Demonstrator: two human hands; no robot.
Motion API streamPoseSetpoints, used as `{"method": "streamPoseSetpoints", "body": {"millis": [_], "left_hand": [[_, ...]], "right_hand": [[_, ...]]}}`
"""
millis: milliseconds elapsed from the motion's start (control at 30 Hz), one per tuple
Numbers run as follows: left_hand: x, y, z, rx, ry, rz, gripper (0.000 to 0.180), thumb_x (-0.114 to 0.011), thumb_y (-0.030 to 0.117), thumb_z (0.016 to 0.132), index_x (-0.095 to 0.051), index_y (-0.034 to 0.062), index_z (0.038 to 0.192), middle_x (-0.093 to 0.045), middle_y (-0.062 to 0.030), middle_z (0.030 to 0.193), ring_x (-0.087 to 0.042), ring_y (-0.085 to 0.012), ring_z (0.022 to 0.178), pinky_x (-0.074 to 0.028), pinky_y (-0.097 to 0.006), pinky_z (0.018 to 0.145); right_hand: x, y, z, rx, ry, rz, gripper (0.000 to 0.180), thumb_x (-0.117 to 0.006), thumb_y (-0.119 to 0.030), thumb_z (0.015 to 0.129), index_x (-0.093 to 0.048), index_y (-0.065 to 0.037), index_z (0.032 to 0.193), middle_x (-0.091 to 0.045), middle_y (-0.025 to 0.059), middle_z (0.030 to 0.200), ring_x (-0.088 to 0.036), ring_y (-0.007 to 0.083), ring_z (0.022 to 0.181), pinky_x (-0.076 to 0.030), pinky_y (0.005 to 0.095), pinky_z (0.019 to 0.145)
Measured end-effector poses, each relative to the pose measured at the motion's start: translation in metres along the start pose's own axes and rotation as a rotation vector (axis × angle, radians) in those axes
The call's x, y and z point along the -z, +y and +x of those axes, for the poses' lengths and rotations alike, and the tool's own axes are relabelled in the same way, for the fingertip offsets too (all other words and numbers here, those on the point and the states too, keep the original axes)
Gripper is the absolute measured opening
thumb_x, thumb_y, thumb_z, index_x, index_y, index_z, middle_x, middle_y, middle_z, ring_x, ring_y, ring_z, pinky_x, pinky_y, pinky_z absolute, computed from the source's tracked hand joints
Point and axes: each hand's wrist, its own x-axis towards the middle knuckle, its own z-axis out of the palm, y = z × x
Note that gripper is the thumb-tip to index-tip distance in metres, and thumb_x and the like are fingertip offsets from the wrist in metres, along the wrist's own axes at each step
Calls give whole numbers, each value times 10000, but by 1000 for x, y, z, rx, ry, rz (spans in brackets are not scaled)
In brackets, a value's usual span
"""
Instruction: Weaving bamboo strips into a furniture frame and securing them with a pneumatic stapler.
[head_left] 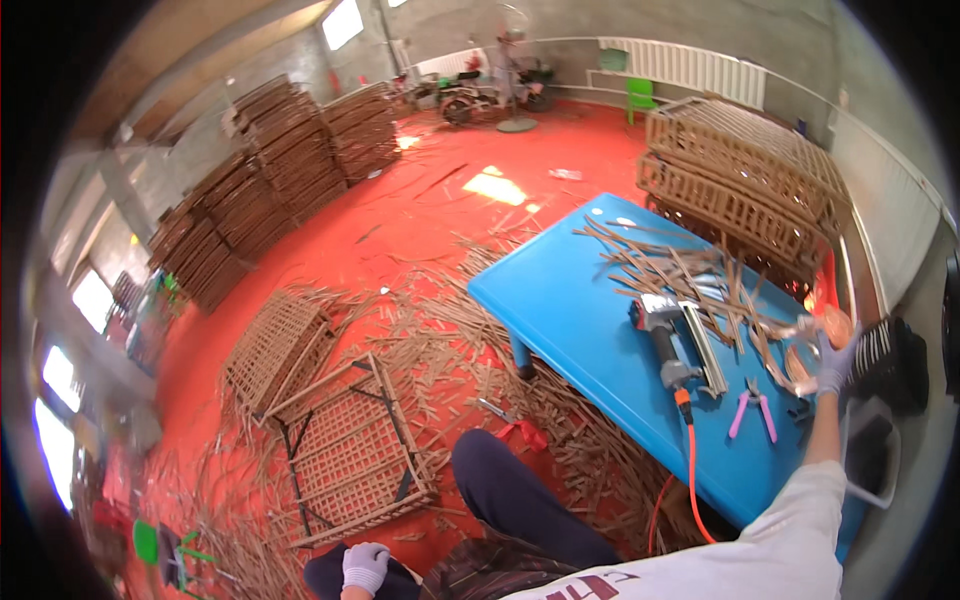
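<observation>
My left hand (365,567), in a pale glove, rests on my leg with its fingers curled in and nothing visible in them. At the right end of the blue table (560,290) reaches my gloved right hand (836,366). It is beside coppery strips in clear plastic (800,358) and a rounded orange-brown thing; its fingers are too unclear to read. Pink-handled pliers (754,412) lie nearer me. Left of them sits a grey and black staple gun (668,340), joined to an orange air hose (692,470). Loose wooden strips (690,272) spread behind it.
A slatted wooden crate (350,455) and another lattice piece (280,345) lie on the red floor among scattered strips. Stacked crates (740,180) stand beyond the table. Tall stacks (290,150) fill the far left. A clear bin (870,450) is at right.
</observation>
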Motion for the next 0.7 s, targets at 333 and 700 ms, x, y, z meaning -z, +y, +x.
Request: {"method": "streamPoseSetpoints", "body": {"millis": [333, 700], "left_hand": [[4, 42, 19, -57, -187, -128, 215, -634, 206, 899, -714, 45, 1016, -710, -145, 1008, -665, -277, 951, -509, -362, 870], [-11, 43, 31, -105, -251, -138, 232, -637, 230, 919, -712, 49, 1043, -710, -145, 1032, -663, -274, 955, -513, -359, 866]], "right_hand": [[15, -33, -12, -201, -23, 75, 828, -898, -398, 599, -504, -64, 1247, -610, 156, 1209, -615, 298, 1107, -488, 388, 955], [20, -53, -11, -229, 13, -73, 772, -877, -450, 590, -553, -69, 1178, -650, 154, 1138, -644, 307, 1043, -513, 387, 916]]}}
